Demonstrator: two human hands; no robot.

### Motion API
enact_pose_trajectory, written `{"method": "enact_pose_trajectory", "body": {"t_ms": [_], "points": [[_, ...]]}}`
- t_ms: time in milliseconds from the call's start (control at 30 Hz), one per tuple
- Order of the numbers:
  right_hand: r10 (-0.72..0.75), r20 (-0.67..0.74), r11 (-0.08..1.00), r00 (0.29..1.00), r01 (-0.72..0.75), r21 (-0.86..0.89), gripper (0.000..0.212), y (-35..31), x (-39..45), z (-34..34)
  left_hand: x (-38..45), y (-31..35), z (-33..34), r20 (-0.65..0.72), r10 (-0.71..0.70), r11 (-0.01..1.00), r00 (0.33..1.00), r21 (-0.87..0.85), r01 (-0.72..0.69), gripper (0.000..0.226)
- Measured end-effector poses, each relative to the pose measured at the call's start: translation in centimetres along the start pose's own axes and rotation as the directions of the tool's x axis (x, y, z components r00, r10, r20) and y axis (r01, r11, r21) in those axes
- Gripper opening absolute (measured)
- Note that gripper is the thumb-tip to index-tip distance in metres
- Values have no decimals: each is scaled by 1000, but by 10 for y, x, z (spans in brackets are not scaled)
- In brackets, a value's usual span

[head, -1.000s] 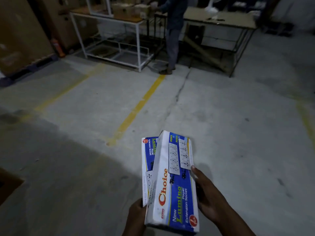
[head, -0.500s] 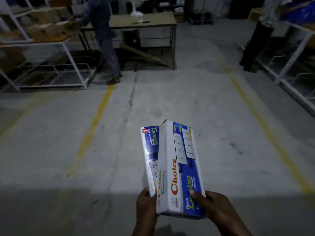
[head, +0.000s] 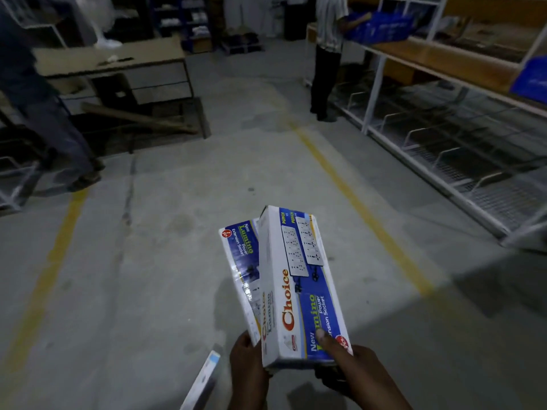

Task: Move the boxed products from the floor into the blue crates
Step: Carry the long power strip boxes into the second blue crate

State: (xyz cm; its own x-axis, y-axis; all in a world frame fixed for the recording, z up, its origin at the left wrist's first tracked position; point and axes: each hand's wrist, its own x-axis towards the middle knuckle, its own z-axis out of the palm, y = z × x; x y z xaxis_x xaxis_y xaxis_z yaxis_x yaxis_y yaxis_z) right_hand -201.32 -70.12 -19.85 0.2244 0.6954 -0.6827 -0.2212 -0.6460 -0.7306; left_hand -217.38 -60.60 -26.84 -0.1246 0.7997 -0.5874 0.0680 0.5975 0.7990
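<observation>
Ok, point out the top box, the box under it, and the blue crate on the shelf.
top box [head: 299,291]: head view, white side panel with the Choice lettering.
lower box [head: 241,261]: head view, blue printed face.
blue crate [head: 381,28]: head view, front wall.

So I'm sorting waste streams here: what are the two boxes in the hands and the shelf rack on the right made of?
The top box looks like printed, lightly glossy cardboard, with folded edges. The box beneath seems the same, probably under shiny film, given the crinkled glare. The shelf rack looks like white-painted metal posts with wood-coloured boards, possibly laminate.
</observation>
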Motion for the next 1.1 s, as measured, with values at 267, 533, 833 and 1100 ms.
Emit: {"method": "enact_pose_trajectory", "body": {"t_ms": [267, 533, 833, 1100], "points": [[33, -80, 985, 996, -19, 173, 81, -56, 86, -65, 70, 49, 105, 166, 52, 982, 985, 173, -81, 19], [67, -238, 927, 969, 28, 374, 73, -149, 202, -138, 171, 138, 252, 304, -62, 994, 951, 101, 32, 29], [117, -496, 782, 860, 228, 580, 64, -231, 279, -231, 240, 237, 387, 595, -153, 983, 789, 174, 59, 18], [245, -612, 670, 752, 325, 667, 59, -251, 337, -347, 279, 270, 531, 665, -301, 941, 684, 325, 97, 37]]}}
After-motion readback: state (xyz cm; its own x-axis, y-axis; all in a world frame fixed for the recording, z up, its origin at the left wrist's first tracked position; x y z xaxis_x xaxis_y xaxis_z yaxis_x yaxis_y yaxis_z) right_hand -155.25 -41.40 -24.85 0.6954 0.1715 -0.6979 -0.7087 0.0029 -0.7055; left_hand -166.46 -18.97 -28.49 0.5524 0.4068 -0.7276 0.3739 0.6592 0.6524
